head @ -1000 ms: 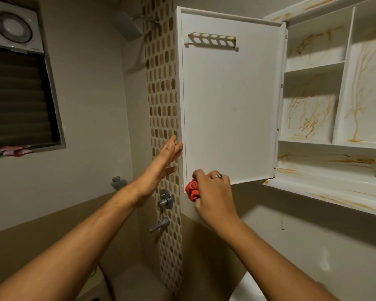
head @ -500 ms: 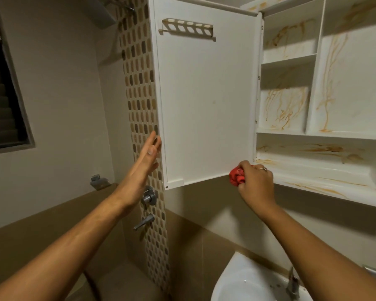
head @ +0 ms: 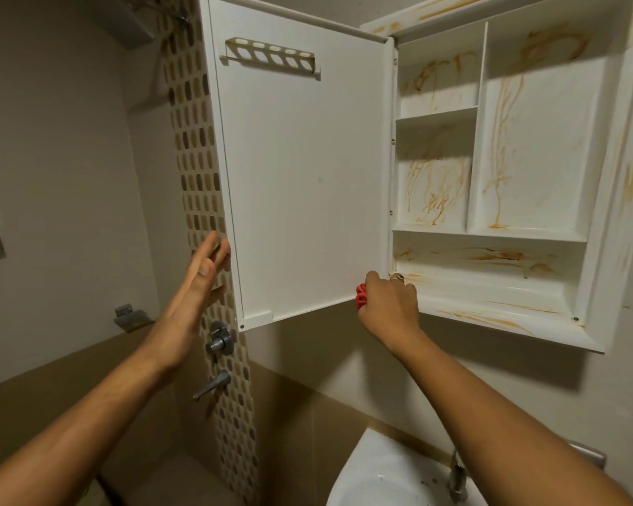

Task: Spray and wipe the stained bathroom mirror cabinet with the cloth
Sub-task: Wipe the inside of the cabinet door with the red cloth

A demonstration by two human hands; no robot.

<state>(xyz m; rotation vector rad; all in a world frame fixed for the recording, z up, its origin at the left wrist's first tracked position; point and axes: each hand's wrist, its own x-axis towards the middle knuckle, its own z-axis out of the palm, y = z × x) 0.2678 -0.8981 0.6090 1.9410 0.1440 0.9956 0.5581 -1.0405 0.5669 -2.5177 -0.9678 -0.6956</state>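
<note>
While right hand (head: 390, 308) grips red cloth (head: 360, 296) and open left hand (head: 201, 283) sits beside door (head: 307, 184), unbraced door may swing under wiping.

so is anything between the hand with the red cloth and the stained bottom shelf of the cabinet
Nothing visible does. The door is swung open to the left, with the left hand at its outer edge. The right hand grips the red cloth at the door's lower hinge corner, beside the bottom shelf.
</note>
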